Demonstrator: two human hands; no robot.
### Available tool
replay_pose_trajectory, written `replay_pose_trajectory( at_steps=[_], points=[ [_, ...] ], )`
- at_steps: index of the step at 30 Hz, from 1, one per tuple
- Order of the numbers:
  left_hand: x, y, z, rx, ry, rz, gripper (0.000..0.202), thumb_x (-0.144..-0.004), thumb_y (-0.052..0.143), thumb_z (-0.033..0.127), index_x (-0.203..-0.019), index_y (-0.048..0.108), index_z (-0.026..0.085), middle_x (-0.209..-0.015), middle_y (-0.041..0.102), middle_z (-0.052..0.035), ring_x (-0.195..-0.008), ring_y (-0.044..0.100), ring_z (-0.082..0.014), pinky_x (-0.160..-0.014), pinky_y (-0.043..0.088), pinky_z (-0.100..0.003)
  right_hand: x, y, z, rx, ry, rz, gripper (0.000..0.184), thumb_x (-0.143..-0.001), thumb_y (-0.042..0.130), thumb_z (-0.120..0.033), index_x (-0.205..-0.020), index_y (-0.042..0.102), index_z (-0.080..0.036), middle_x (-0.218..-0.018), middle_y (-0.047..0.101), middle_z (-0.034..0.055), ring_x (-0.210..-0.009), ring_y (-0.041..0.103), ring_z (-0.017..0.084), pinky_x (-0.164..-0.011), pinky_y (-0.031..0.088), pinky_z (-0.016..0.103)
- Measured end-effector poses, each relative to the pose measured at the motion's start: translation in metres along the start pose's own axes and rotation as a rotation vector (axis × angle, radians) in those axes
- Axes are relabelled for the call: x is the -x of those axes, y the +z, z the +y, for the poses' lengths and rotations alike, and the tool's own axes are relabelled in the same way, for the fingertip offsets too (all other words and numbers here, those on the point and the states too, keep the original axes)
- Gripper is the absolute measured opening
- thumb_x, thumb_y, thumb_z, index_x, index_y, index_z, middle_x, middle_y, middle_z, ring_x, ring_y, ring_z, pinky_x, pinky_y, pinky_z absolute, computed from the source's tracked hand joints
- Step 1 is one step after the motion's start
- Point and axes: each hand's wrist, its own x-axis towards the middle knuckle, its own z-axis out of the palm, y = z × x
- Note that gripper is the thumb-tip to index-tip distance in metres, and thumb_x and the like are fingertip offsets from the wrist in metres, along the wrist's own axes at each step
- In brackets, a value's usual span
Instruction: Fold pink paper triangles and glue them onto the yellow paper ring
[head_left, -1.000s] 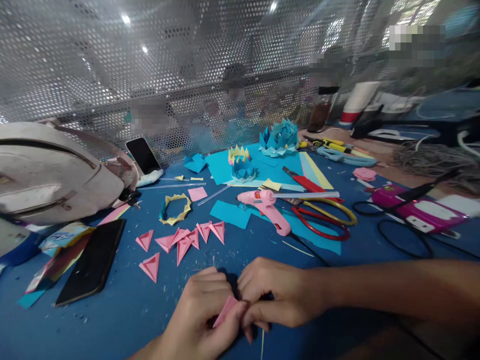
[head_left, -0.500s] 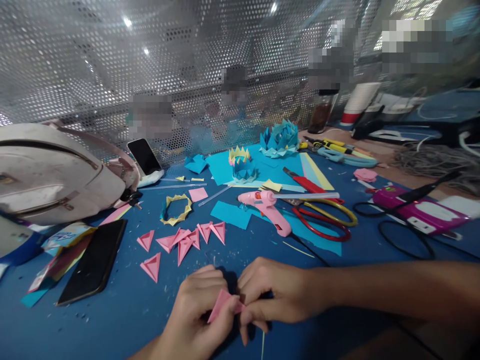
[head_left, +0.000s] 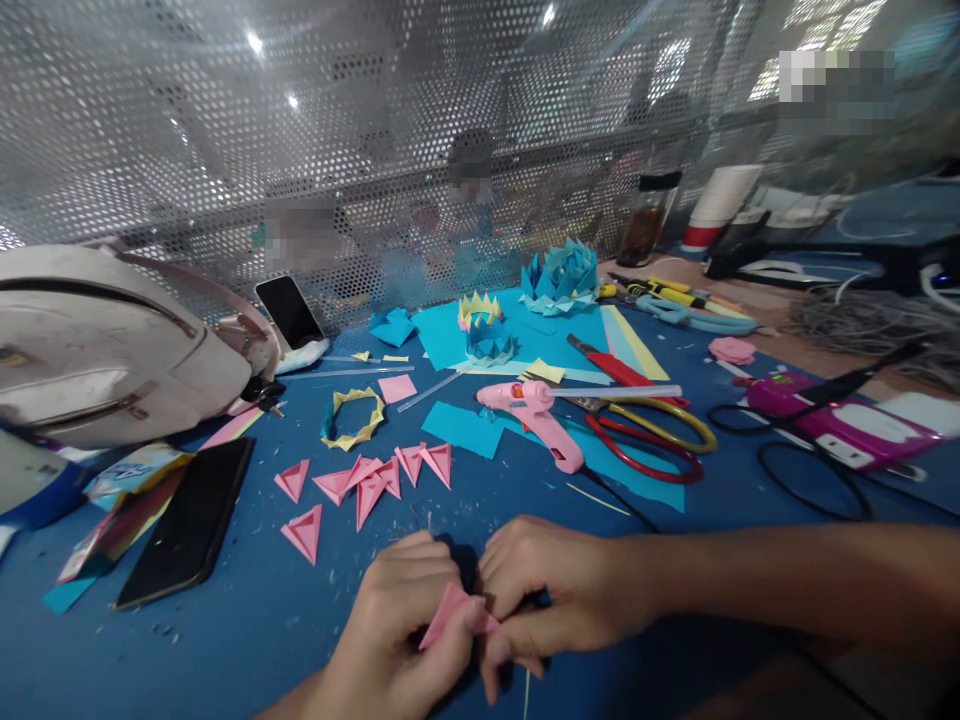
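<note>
Between my two hands, low in the view, is a small folded piece of pink paper (head_left: 444, 612). My left hand (head_left: 409, 620) pinches it with the thumb lying over it. My right hand (head_left: 555, 590) has its thumb and fingers closed at the paper's right corner, partly hiding that end. Beyond my left hand lie several folded pink paper triangles (head_left: 367, 490) in a loose group. A pink glue gun (head_left: 536, 410) with a clear stick in its back rests past my right hand. A yellow zigzag paper ring (head_left: 356, 443) sits behind the triangles.
Scissors (head_left: 652, 440) with red and yellow handles lie right of the glue gun. A blue paper flower (head_left: 561, 278) stands at the back on blue sheets. On the left are a dark phone (head_left: 187, 525) and a pale backpack (head_left: 112, 350); a magenta power strip (head_left: 832, 415) lies right.
Both hands stay together at nearly the same spot. The pink paper has shifted slightly to the right, and my right thumb and fingers have moved a little.
</note>
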Motion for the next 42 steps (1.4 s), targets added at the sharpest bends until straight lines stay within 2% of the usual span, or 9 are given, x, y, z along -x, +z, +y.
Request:
replay_pose_trajectory(
  at_steps=[3,9,18,23,26,28,31,35,42],
  points=[
    [0.0025,0.0032,-0.0016,0.022,-0.023,-0.08,0.05,-0.105,0.038,0.028,-0.059,0.054,0.018,-0.049,0.052,0.0017,-0.05,0.044,-0.0101,-0.055,0.031,-0.026,0.0002,0.0006,0.0009,0.051,0.009,0.011,0.033,-0.097,0.058,-0.04,-0.09,0.076,-0.014,-0.056,0.062,-0.0009,-0.053,0.057,0.009,-0.061,0.044,0.018],
    [0.0045,0.0037,-0.0031,0.079,-0.072,-0.15,0.054,-0.106,0.036,0.032,-0.06,0.06,0.017,-0.054,0.062,-0.0029,-0.054,0.055,-0.0122,-0.06,0.034,-0.028,-0.0006,0.0012,0.0055,0.055,-0.055,0.035,0.044,-0.1,0.052,-0.033,-0.061,0.063,-0.014,-0.056,0.065,0.0016,-0.056,0.06,0.01,-0.065,0.046,0.019],
    [0.004,-0.0026,-0.0018,0.078,-0.083,-0.135,0.058,-0.107,0.028,0.04,-0.065,0.06,0.016,-0.054,0.054,0.0001,-0.054,0.049,-0.011,-0.06,0.033,-0.026,-0.0008,-0.0005,-0.0002,0.006,-0.012,0.067,0.041,-0.102,0.046,-0.033,-0.081,0.073,-0.011,-0.051,0.058,-0.001,-0.049,0.056,0.008,-0.063,0.048,0.019],
    [0.0065,-0.0014,-0.004,0.029,-0.071,-0.113,0.056,-0.108,0.026,0.037,-0.065,0.055,0.017,-0.054,0.056,0.0,-0.054,0.049,-0.0113,-0.06,0.032,-0.027,0.0002,-0.0002,-0.0019,-0.007,0.014,0.057,0.047,-0.102,0.048,-0.036,-0.068,0.07,-0.012,-0.052,0.06,0.0003,-0.049,0.055,0.008,-0.06,0.047,0.019],
    [0.0069,-0.0009,-0.0037,-0.024,-0.047,-0.098,0.054,-0.108,0.027,0.034,-0.062,0.05,0.018,-0.052,0.053,0.0008,-0.051,0.046,-0.0111,-0.059,0.032,-0.027,0.0013,0.0013,-0.0016,0.017,0.006,0.047,0.044,-0.101,0.05,-0.039,-0.073,0.072,-0.013,-0.052,0.059,-0.0003,-0.05,0.055,0.008,-0.058,0.045,0.018],
    [0.0064,-0.001,-0.003,-0.031,-0.03,-0.14,0.056,-0.108,0.024,0.035,-0.063,0.052,0.018,-0.053,0.055,-0.0002,-0.051,0.047,-0.0118,-0.058,0.032,-0.028,0.0016,0.0022,-0.0005,0.031,-0.014,0.059,0.043,-0.1,0.052,-0.042,-0.075,0.072,-0.013,-0.052,0.059,-0.0003,-0.051,0.056,0.008,-0.057,0.043,0.018],
    [0.0058,-0.0009,-0.0017,-0.014,0.006,-0.222,0.059,-0.108,0.021,0.033,-0.067,0.06,0.017,-0.053,0.059,-0.0027,-0.052,0.052,-0.0134,-0.059,0.033,-0.03,0.001,0.0023,0.0015,0.062,-0.04,0.08,0.051,-0.1,0.051,-0.045,-0.061,0.062,-0.015,-0.051,0.058,0.0004,-0.049,0.054,0.008,-0.056,0.041,0.02],
    [0.006,0.0001,0.0001,-0.019,0.025,-0.243,0.057,-0.108,0.021,0.027,-0.071,0.064,0.017,-0.054,0.063,-0.0039,-0.052,0.055,-0.0132,-0.06,0.033,-0.03,0.0003,0.0017,0.0032,0.09,-0.106,0.087,0.049,-0.1,0.048,-0.036,-0.056,0.054,-0.016,-0.049,0.058,0.0,-0.048,0.054,0.008,-0.054,0.04,0.019],
    [0.0066,0.0034,-0.0006,-0.048,-0.009,-0.215,0.056,-0.107,0.024,0.031,-0.061,0.052,0.018,-0.05,0.055,-0.0008,-0.049,0.049,-0.0117,-0.058,0.032,-0.029,0.0024,0.0047,0.0058,0.157,-0.112,0.046,0.042,-0.096,0.054,-0.029,-0.056,0.057,-0.017,-0.049,0.058,-0.0025,-0.047,0.052,0.008,-0.051,0.037,0.018]
  ],
)
